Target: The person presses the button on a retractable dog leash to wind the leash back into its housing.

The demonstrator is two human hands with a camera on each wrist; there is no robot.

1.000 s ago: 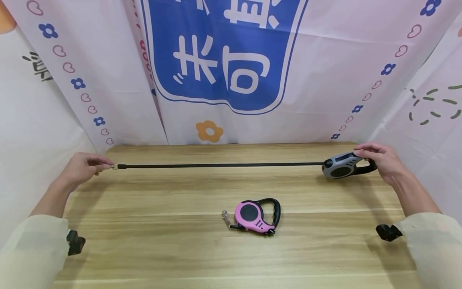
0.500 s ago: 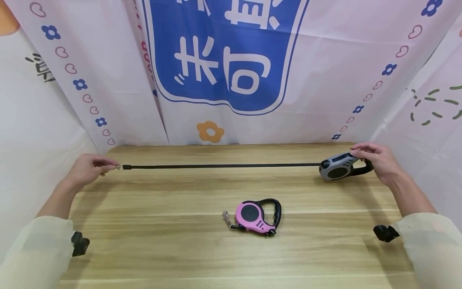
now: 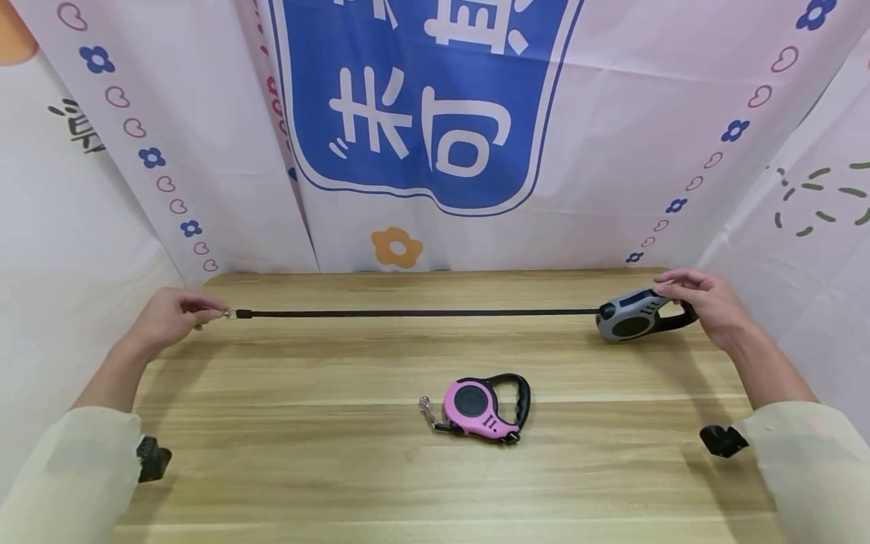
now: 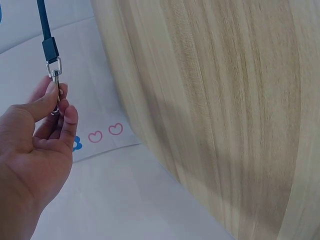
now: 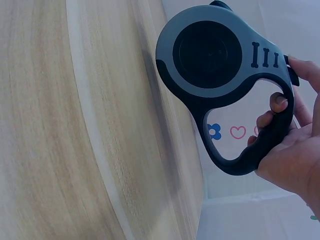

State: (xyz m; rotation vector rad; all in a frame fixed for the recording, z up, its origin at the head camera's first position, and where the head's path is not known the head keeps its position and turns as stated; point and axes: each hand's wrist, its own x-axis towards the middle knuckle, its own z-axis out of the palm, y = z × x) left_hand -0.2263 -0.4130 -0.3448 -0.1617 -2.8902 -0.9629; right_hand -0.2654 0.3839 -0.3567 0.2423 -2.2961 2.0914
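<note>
Between my hands a black leash strap (image 3: 421,313) runs straight and taut above the far part of the table. My left hand (image 3: 170,321) pinches the metal clip (image 4: 56,82) at its end between thumb and fingers. On the right, my right hand (image 3: 703,302) grips the black handle of a grey retractable leash (image 3: 630,317); in the right wrist view the fingers curl through the handle loop and the thumb lies by the button (image 5: 292,72). A pink retractable leash (image 3: 469,402) lies on the table nearer to me, its own metal clip (image 3: 427,408) at its left.
The wooden table (image 3: 306,468) spans the space under both hands. A white printed cloth (image 3: 598,151) with a blue panel hangs along its back edge, and pale cloth walls stand at the left and right.
Both hands have drawn slightly inward, the left to the right and the right to the left, so the stretched strap is a little shorter. The pink leash stays where it lay.
</note>
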